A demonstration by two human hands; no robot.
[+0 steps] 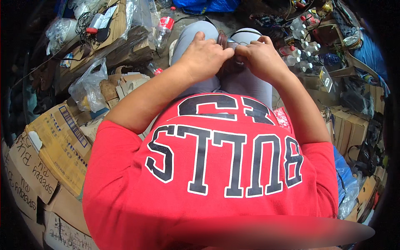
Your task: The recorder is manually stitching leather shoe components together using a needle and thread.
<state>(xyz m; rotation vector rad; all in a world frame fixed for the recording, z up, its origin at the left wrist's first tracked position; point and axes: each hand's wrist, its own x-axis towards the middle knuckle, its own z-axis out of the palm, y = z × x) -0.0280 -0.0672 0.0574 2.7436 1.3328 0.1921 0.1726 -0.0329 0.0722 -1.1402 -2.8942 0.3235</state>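
A dark brown, glossy leather piece that looks like a shoe is wedged between my knees, partly hidden by my hands. My left hand is closed at its left side, with fingers curled and the thumb pointing inward. My right hand pinches close against the shoe's right side, its fingertips almost meeting my left thumb. Whatever is between the right fingertips is too small to make out. A thin dark strap crosses over my right knee.
Plastic bottles stand clustered right of my knees; another bottle lies at the far left. Flattened cardboard boxes fill the left side, with a clear plastic bag above them. Stacked cardboard and blue sheeting are at right.
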